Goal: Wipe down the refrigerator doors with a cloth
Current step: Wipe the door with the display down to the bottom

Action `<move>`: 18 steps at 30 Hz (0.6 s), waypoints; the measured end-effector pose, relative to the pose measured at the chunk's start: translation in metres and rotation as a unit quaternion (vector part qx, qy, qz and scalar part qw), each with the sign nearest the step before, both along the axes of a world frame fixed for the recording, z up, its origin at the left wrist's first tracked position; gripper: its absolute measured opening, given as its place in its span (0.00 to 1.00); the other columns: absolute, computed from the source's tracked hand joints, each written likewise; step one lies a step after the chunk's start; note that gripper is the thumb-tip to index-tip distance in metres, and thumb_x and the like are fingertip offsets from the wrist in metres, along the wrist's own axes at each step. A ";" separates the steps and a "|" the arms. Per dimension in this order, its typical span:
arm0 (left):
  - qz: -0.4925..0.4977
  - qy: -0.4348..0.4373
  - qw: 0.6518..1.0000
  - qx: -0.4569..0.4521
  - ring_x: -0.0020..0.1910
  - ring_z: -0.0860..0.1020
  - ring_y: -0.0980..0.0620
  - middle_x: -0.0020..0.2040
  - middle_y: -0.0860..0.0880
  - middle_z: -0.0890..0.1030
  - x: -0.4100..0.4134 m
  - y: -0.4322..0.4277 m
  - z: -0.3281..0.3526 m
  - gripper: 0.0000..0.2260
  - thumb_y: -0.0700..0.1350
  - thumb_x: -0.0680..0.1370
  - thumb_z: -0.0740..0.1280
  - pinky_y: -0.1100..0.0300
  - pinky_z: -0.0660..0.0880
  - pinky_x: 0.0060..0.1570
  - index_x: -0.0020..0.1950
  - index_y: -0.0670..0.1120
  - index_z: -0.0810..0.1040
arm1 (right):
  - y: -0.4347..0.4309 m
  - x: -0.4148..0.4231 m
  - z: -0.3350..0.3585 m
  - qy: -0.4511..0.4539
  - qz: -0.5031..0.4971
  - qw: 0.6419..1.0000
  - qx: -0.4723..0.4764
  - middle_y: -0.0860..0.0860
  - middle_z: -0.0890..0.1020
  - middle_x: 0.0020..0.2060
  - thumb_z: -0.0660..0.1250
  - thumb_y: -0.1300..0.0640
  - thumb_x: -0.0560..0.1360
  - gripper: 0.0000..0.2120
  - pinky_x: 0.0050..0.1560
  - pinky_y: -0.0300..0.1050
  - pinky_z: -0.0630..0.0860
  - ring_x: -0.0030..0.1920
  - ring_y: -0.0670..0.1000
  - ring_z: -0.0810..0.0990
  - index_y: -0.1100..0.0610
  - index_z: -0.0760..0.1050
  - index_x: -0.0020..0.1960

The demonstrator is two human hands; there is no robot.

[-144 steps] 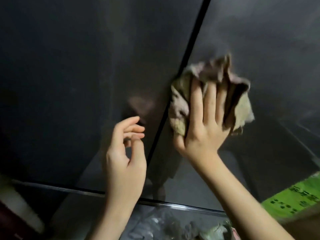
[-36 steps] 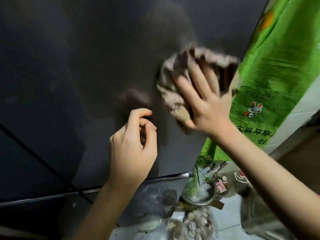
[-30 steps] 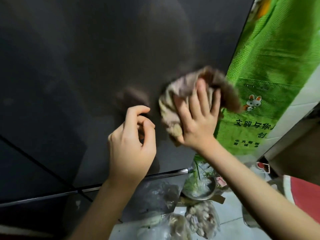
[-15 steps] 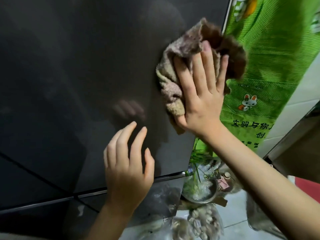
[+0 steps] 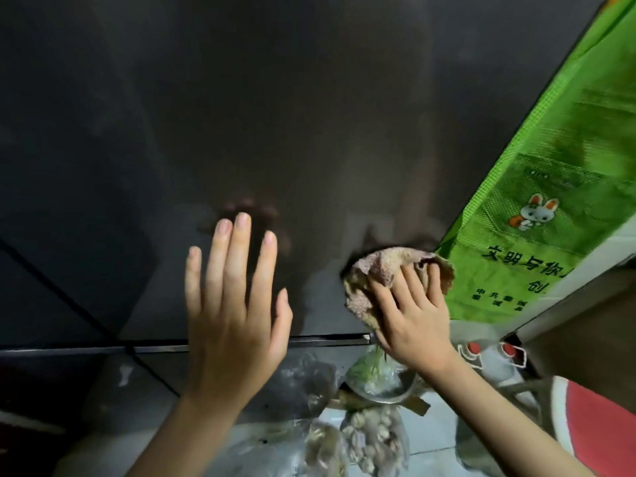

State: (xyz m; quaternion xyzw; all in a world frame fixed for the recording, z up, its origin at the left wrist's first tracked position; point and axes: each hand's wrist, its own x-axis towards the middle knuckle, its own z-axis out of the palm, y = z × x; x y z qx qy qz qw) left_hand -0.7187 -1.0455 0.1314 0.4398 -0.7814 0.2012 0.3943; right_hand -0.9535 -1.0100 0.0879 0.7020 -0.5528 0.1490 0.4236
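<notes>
Wiping low on the refrigerator door (image 5: 309, 115), near its bottom right corner: the right hand (image 5: 409, 318) presses the cloth (image 5: 378, 270) against the panel, just above the bottom trim (image 5: 327, 340)

Right grip: fingers spread over the wad and pressing, not wrapped round it. Can't tell if the thumb hooks a fold. Left hand (image 5: 234, 304): grip apart, fingers straight, holding nothing, raised in front of the door to the left of the cloth. Can't tell if the fingertips touch the panel

Risks as I see them:
- the cloth looks held by pressure alone, so any let-up and it drops onto the bowl of greens (image 5: 378, 380) or the food bags (image 5: 371, 438) right below
- the stroke is at the door's edge; overshoot right and the cloth drags on the green bag (image 5: 550, 201) just beside it
- bare left fingers on a glossy panel would leave fresh prints
- the wad is small against the panel, so strips are easy to miss

Cloth: brownish-beige, nubby, crumpled into a wad, looks worn and dingy. It is mostly under the palm, with its top edge fanning out past the fingertips. Door: dark, glossy, reflects the left hand, hazy patches in the sheen
</notes>
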 end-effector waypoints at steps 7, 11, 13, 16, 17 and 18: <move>0.033 0.029 0.999 0.010 0.76 0.55 0.39 0.74 0.35 0.58 0.036 -0.003 -0.006 0.28 0.40 0.74 0.63 0.40 0.55 0.72 0.73 0.36 0.60 | -0.070 0.136 -0.003 0.000 0.151 0.988 -0.030 0.54 0.81 0.58 0.44 0.56 0.82 0.24 0.74 0.40 0.48 0.63 0.52 0.68 0.59 0.78 0.60; 0.053 0.032 0.998 0.007 0.76 0.55 0.38 0.74 0.34 0.58 0.068 -0.011 -0.010 0.28 0.40 0.75 0.62 0.40 0.54 0.73 0.73 0.35 0.59 | -0.065 0.140 0.008 -0.040 0.197 0.978 0.052 0.46 0.79 0.60 0.49 0.51 0.82 0.20 0.45 0.34 0.71 0.54 0.43 0.70 0.52 0.74 0.65; 0.047 0.048 0.998 0.015 0.75 0.54 0.38 0.74 0.34 0.57 0.081 -0.015 -0.012 0.27 0.40 0.76 0.61 0.40 0.54 0.73 0.73 0.35 0.59 | -0.051 0.102 0.020 -0.007 0.171 0.985 0.035 0.46 0.82 0.56 0.50 0.48 0.82 0.19 0.37 0.36 0.66 0.50 0.43 0.70 0.49 0.73 0.66; 0.038 0.084 0.995 0.029 0.75 0.55 0.37 0.74 0.33 0.58 0.099 -0.019 -0.017 0.27 0.40 0.76 0.61 0.40 0.54 0.72 0.73 0.35 0.59 | -0.033 0.049 0.028 0.060 0.091 0.994 0.014 0.48 0.77 0.55 0.51 0.46 0.81 0.15 0.37 0.38 0.63 0.48 0.48 0.71 0.50 0.70 0.59; 0.038 0.096 0.994 0.033 0.75 0.56 0.36 0.73 0.32 0.58 0.105 -0.021 -0.020 0.27 0.39 0.75 0.62 0.39 0.55 0.72 0.72 0.35 0.59 | -0.030 0.044 0.028 0.061 0.067 0.996 0.009 0.51 0.73 0.54 0.50 0.45 0.80 0.15 0.38 0.39 0.64 0.48 0.51 0.71 0.51 0.70 0.57; 0.039 0.105 0.993 0.034 0.74 0.57 0.35 0.73 0.32 0.59 0.112 -0.023 -0.022 0.26 0.39 0.75 0.62 0.39 0.56 0.72 0.72 0.34 0.60 | -0.030 0.048 0.025 0.057 0.046 0.997 -0.001 0.53 0.70 0.53 0.48 0.44 0.81 0.17 0.38 0.42 0.66 0.48 0.53 0.70 0.52 0.69 0.57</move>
